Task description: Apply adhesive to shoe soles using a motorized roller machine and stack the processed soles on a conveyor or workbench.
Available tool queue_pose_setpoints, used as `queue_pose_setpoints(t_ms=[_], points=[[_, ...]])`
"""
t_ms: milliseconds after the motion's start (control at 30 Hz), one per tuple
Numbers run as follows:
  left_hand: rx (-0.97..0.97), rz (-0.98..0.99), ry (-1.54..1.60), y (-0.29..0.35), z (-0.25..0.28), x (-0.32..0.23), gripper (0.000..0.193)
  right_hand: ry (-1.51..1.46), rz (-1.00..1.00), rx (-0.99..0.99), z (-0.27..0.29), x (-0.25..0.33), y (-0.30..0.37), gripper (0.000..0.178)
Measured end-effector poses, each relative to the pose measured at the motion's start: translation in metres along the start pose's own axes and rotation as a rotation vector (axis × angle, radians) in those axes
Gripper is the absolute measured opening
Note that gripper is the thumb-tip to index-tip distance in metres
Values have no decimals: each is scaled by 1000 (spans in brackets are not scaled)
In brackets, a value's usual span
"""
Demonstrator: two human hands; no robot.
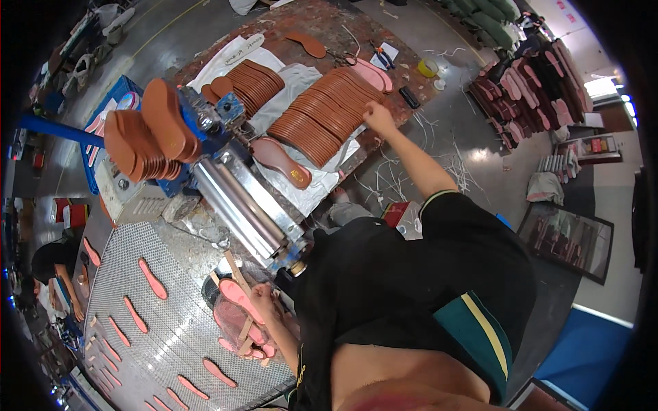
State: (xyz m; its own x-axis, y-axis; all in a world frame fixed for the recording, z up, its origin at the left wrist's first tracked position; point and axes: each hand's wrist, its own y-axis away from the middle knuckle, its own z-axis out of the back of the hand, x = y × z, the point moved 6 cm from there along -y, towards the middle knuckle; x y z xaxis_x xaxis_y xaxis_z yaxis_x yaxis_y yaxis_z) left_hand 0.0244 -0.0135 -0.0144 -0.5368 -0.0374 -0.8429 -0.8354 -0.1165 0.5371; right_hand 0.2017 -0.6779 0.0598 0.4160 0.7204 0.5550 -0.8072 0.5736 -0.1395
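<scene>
My left hand (262, 301) is closed on the edge of a pink insole (234, 293), above a pile of pink insoles (252, 337) beside the mesh belt. My right hand (379, 119) reaches to the right end of a long row of brown insoles (325, 113) standing packed on edge. Its fingers are curled on the tip of one there. A single brown insole with a gold mark (282, 163) lies in front of that row. Between my hands stands a machine with shiny steel rollers (240, 205), and more brown insoles (161, 123) are stacked on it.
Pink insoles (152, 279) lie spaced along the mesh conveyor belt (179, 316). Pliers (384, 57), scissors (340, 59) and yellow tape (428, 67) are at the worktable's far end. A co-worker's arm (68, 291) reaches over the belt's left side. Loaded racks (531, 89) stand right.
</scene>
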Motion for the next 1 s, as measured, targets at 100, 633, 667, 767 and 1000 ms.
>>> queue_pose_setpoints(t_ms=[100, 633, 667, 767, 1000], points=[[-21, 57, -76, 23, -12, 35, 17, 50, 12, 48, 10, -31, -61, 49], [-49, 124, -63, 90, -177, 5, 12, 254, 130, 467, -42, -43, -115, 85], [-62, 120, -74, 86, -177, 3, 12, 81, 187, 488, -48, -53, -119, 86], [-42, 98, -104, 79, -180, -13, 12, -125, 201, 510, -51, -71, -125, 89], [-59, 121, -186, 80, -179, -30, 12, 114, 104, 433, -39, -61, -116, 97]])
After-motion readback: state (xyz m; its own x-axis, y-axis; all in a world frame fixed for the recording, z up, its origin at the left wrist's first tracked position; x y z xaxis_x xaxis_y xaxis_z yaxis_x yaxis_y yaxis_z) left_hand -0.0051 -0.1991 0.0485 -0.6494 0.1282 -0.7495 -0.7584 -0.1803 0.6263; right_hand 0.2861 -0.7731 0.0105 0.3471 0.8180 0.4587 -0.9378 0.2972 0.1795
